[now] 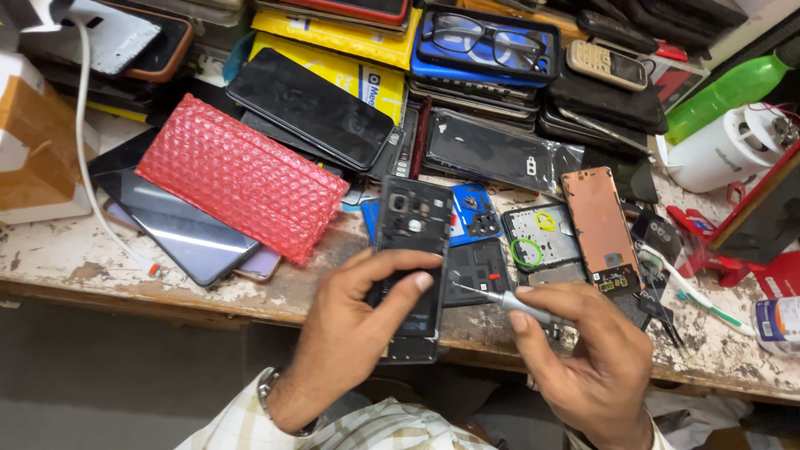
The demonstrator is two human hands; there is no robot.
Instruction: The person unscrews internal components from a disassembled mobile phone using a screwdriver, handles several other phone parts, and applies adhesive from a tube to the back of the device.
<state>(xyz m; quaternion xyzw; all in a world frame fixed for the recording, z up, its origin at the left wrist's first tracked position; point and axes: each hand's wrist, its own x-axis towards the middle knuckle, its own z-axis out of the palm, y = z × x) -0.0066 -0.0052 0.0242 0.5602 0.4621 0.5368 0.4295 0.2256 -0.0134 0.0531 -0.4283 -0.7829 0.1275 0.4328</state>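
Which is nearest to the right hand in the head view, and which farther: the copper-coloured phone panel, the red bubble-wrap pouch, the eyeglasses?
1. Copper-coloured phone panel, just above the right hand.
2. Red bubble-wrap pouch, far to the left on the bench.
3. Eyeglasses, at the back on the stacked phones.

Phone repair workshop, stacked phones (492, 79), opened handset (410, 250), loose parts on worn bench (75, 258)

worn, paint-chipped workbench (75, 258) above grey floor (100, 383)

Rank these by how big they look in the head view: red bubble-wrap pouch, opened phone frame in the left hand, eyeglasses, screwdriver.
1. red bubble-wrap pouch
2. opened phone frame
3. eyeglasses
4. screwdriver, partly hidden by the right hand
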